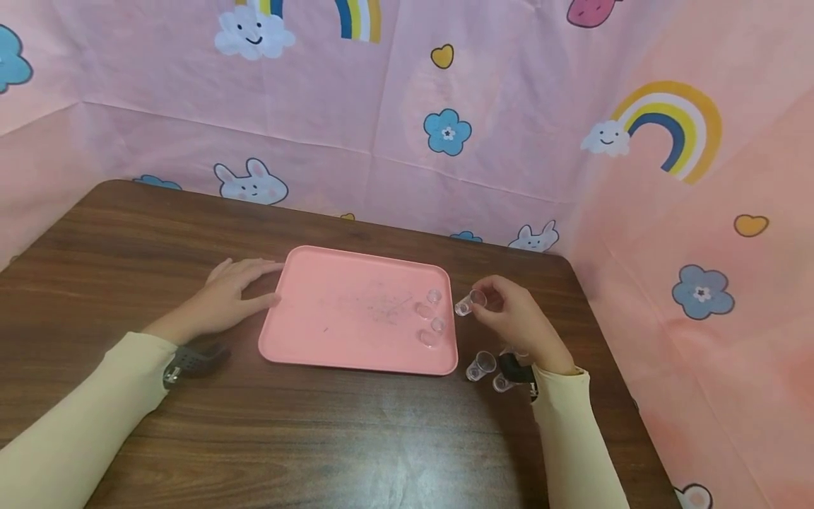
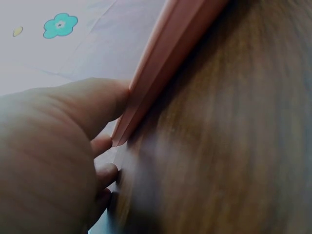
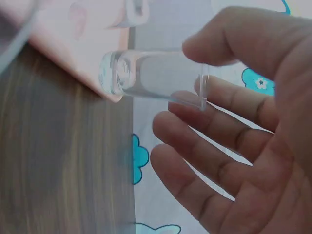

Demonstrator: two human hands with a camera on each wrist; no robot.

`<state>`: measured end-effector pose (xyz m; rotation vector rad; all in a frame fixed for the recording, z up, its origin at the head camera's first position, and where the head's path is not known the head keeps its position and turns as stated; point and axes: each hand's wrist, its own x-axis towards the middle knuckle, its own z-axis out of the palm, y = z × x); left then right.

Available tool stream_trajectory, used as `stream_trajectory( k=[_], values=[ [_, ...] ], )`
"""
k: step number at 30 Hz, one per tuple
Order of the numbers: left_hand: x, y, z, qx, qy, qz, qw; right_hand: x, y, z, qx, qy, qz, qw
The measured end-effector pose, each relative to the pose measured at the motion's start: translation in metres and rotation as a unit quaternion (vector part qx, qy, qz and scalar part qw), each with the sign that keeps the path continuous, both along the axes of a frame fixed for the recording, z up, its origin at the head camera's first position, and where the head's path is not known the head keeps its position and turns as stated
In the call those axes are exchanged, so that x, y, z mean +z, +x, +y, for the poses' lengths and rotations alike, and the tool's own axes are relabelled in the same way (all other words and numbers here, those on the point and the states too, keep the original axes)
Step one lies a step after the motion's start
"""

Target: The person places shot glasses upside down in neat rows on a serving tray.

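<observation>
So the tray [image 1: 318, 304] was plain pink with a smattering of greyish marks around the middle, the little cups [image 1: 480, 366] were totally clear, and the table [image 1: 286, 438] was dark brown with a streaky wood grain. The cloth behind it [image 1: 343, 92] was pinky-lilac going peachy on the right, printed with blue flowers [image 1: 448, 132], yellow hearts [image 1: 441, 56], white bunnies [image 1: 254, 189] and orange, white, yellow and navy rainbows [image 1: 708, 120]. Sleeves [image 1: 89, 424] were a solid pale cream-yellow, wrist straps [image 1: 202, 360] blackish.
</observation>
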<state>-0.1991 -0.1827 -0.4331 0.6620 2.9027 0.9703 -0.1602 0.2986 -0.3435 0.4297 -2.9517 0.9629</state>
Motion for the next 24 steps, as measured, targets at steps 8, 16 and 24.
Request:
stream_trajectory(
  k=[8,16,24],
  values=[
    [-0.002,-0.002,-0.001,-0.002,-0.004,0.004,1.0,0.002,-0.011,-0.018,-0.025,-0.057,0.023,0.998],
    [-0.003,-0.003,-0.001,-0.001,-0.002,0.006,1.0,0.005,-0.021,-0.035,-0.01,-0.094,0.101,0.99],
    [0.0,-0.001,0.0,-0.002,-0.002,0.01,0.9999,0.006,-0.032,-0.056,-0.025,-0.113,0.109,0.987]
  ],
)
